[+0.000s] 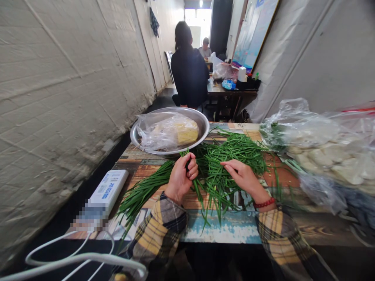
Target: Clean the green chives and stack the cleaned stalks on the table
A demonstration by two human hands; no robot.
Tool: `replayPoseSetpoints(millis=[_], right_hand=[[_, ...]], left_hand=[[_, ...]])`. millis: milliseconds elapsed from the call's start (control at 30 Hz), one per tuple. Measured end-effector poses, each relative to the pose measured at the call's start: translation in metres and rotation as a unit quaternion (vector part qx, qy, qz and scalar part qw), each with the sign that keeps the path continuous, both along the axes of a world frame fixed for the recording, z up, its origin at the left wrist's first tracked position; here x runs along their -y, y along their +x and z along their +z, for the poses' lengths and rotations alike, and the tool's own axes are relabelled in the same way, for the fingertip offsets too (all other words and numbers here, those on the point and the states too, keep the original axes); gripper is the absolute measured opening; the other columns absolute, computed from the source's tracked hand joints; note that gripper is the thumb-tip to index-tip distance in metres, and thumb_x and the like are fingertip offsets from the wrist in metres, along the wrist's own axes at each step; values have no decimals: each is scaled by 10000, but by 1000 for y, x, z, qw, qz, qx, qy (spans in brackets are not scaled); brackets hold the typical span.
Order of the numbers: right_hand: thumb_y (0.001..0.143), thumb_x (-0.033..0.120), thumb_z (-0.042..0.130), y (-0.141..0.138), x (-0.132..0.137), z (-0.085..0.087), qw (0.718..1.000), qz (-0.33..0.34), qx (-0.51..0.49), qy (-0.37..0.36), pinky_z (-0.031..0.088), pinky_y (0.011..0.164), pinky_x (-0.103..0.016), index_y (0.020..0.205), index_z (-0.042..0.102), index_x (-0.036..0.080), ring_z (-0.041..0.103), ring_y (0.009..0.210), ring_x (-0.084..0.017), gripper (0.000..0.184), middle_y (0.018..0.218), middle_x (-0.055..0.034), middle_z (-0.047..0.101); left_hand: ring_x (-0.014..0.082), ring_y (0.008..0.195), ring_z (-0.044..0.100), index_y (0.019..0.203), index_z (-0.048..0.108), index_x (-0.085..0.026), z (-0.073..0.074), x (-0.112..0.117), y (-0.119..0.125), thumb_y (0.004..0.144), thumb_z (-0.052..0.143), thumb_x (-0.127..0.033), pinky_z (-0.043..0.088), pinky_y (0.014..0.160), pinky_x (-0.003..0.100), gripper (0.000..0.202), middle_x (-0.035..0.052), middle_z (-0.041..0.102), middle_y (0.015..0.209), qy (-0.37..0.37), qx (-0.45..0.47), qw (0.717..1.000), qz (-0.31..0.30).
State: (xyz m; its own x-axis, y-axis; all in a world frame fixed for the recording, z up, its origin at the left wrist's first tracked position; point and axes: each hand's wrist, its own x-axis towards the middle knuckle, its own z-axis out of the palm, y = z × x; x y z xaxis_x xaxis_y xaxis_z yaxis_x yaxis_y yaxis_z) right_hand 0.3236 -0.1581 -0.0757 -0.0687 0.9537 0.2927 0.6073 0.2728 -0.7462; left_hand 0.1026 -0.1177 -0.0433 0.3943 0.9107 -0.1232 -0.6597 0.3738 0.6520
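My left hand [182, 177] is closed around a few garlic chives, whose green ends stick out above and below the fist. Under and beside it, a neatly aligned bunch of garlic chives [148, 185] slants toward the table's front left. My right hand [241, 177], with a red bead bracelet [264, 203] at the wrist, hovers over or touches a loose heap of garlic chives [234, 146]. Its thumb and fingertips are drawn together in a pinch; whatever they hold is too small to make out.
Behind the chives stands a metal basin [205, 127] with a plastic-wrapped yellowish item [187, 131]. Bulging clear bags [328, 156] fill the table's right. At left lie a white box [113, 187] and white cables [88, 257]. Two people sit farther back near another table [218, 90].
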Motion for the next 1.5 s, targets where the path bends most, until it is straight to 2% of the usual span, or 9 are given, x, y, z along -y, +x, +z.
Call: replayPoseSetpoints(millis=[100,433,533,700,900,1000,1133,1300,1500], right_hand=[[894,416,432,0,2,6,995,26,-84,-43,482,802,-334,1051,686,220,634,879,-193,357,971,-53,712],[855,549,452,12,0,0,969,-160,-187,16,475,624,-322,687,641,222,591,651,-192,414,690,-61,657],[880,535,412,13,4,4,971,-117,-209,29,464,639,-316,624,601,230,585,676,-197,440,664,-60,627],[905,474,396,5,7,13,988,84,-112,-72,469,695,-294,878,703,224,601,740,-176,397,787,-35,671],[888,405,470,-10,2,0,994,11,106,20,448,788,-335,1147,649,244,595,852,-208,353,892,-62,673],[897,389,464,-16,1,-5,989,4,143,31,449,796,-348,1103,671,236,599,867,-220,330,892,-79,675],[910,383,433,-11,0,-4,999,-22,31,33,463,800,-331,893,713,212,624,866,-202,328,908,-74,697],[819,410,578,0,0,1,982,-81,-170,10,472,707,-304,834,675,204,606,755,-178,228,815,-45,681],[706,337,703,-5,-2,2,950,-36,-308,-32,472,694,-260,842,621,213,583,740,-137,202,782,-8,631]], left_hand=[[27,364,213,778,514,-149,0,0,0,811,565,-260,166,343,155,127,-85,288,502,-1,-3,1000,0],[23,367,221,784,515,-154,-3,1,2,786,597,-281,175,347,148,151,-87,289,508,14,-26,999,-12],[23,368,222,783,514,-154,-3,2,3,784,599,-285,171,347,147,155,-87,289,508,14,-30,999,-14],[23,365,218,783,519,-151,-2,2,2,791,589,-272,165,347,151,141,-87,277,507,18,-30,999,-13],[23,362,217,776,517,-153,-2,1,3,783,598,-282,172,345,147,152,-89,279,501,12,-31,999,-19],[23,366,221,779,521,-152,-3,2,3,785,598,-286,175,347,148,154,-88,275,505,15,-30,999,-20],[23,368,222,774,525,-151,-5,2,3,784,598,-285,172,347,152,153,-87,277,506,19,-37,999,-19],[23,369,221,778,526,-150,-4,1,4,787,593,-285,168,348,151,151,-87,281,506,22,-44,999,-18],[20,363,213,780,523,-151,-6,2,7,784,605,-299,157,346,153,169,-89,295,506,25,-66,997,-29]])
